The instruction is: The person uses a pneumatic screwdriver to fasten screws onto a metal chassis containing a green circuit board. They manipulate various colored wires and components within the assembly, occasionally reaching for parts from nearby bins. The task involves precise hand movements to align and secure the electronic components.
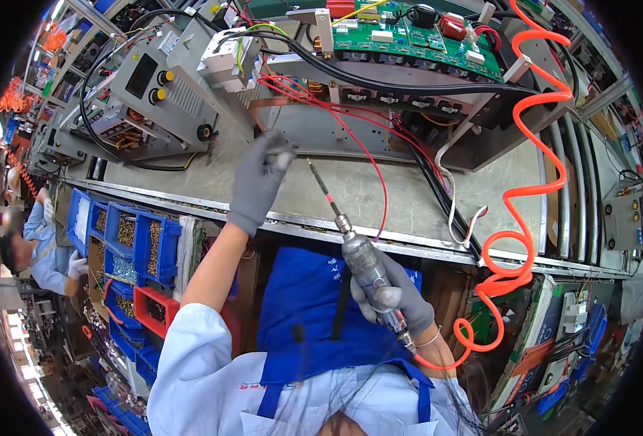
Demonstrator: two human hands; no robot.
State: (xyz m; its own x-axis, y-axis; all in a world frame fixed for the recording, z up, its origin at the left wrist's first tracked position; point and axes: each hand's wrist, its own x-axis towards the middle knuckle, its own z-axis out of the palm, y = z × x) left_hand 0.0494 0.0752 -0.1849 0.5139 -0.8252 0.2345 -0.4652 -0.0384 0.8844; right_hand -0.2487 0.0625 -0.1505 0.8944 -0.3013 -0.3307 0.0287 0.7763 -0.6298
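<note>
The right hand, in a grey knit glove, has its fingers wrapped tight round the silvery metal barrel of a pneumatic screwdriver, which lies at about five o'clock from the picture's middle with its thin dark bit pointing up toward eleven o'clock. The tool looks stiff, fairly heavy and smooth, so the barrel where the glove sits seems the sound place to grip; the slender bit would likely bend or slip if grabbed. A coiled orange air hose runs from its tail up toward two o'clock and will probably tug on it. The left hand, gloved alike, sits at eleven o'clock of the bit, fingers drawn together at the tips; whether they pinch a small part I cannot tell. Red wires and a black cable bundle cross the grey metal chassis under the green circuit board, close to the bit's line. Blue plastic parts bins stand at nine o'clock.
</note>
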